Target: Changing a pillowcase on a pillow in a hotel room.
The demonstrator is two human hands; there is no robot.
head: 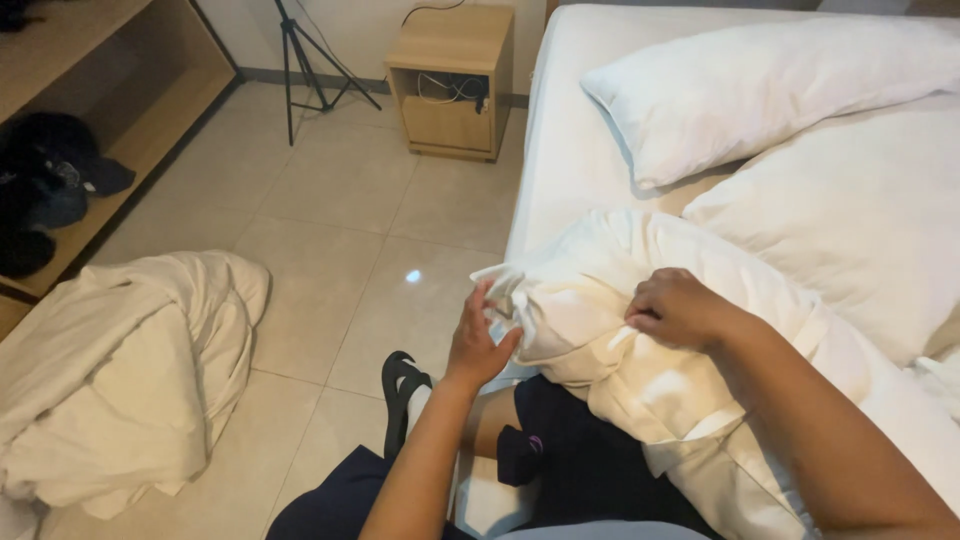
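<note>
A white pillow in a loose white pillowcase [600, 300] lies at the near edge of the bed, partly over my lap. My left hand [478, 340] pinches the bunched end of the pillowcase at its left corner. My right hand [680, 308] rests on top of the pillow with fingers curled, gripping the fabric. Two more white pillows lie further up the bed, one [760, 90] at the top and one [850, 220] to the right.
The bed [565, 150] with a white sheet fills the right side. A heap of white bedding [120, 370] lies on the tiled floor at left. A wooden nightstand [452, 80], a tripod [300, 60] and a low wooden shelf [90, 110] stand at the back.
</note>
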